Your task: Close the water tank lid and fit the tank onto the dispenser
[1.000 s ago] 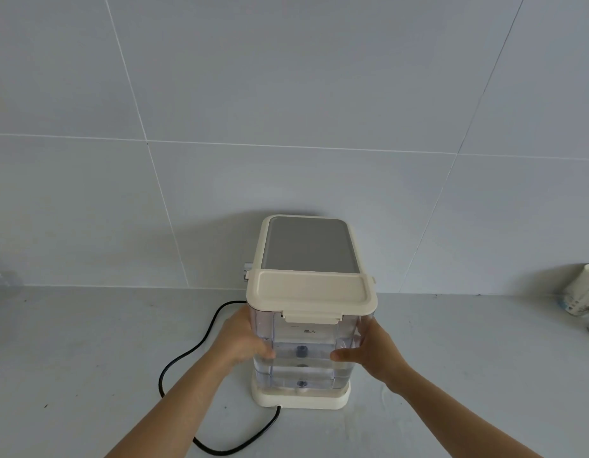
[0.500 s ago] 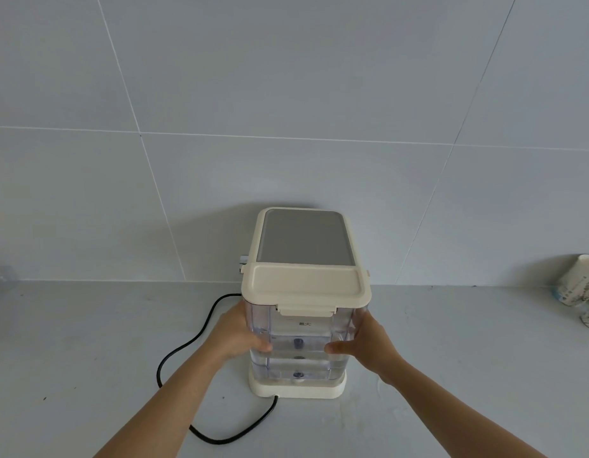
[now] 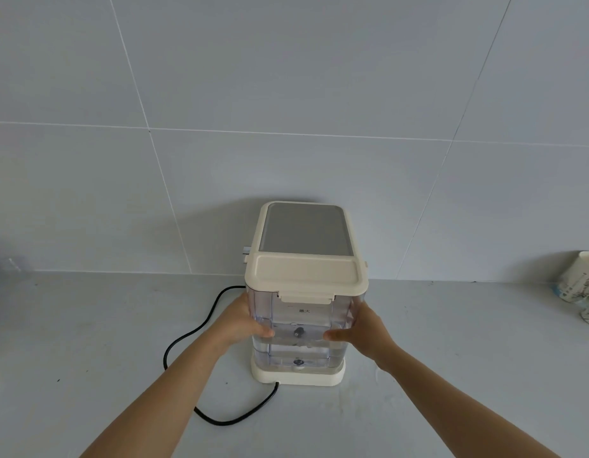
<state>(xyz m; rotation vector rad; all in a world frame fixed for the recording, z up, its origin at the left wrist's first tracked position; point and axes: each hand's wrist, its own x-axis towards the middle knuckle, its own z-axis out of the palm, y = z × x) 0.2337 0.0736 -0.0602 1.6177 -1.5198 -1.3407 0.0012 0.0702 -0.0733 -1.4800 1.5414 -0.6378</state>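
A clear water tank (image 3: 301, 328) with some water in it stands upright on the cream base of the dispenser (image 3: 298, 378). Its cream lid (image 3: 304, 276) lies flat and shut, the front latch down. Behind the lid the dispenser's grey-topped body (image 3: 306, 229) rises against the wall. My left hand (image 3: 243, 320) presses the tank's left wall and my right hand (image 3: 362, 327) presses its right wall, thumbs on the front face.
A black power cord (image 3: 200, 328) loops on the grey counter left of the dispenser and curls round in front of the base. Two patterned cups (image 3: 580, 282) stand at the far right by the tiled wall.
The tank, held between both hands, has sunk slightly into the base. The camera has tilted, so the dispenser sits a little higher in view.
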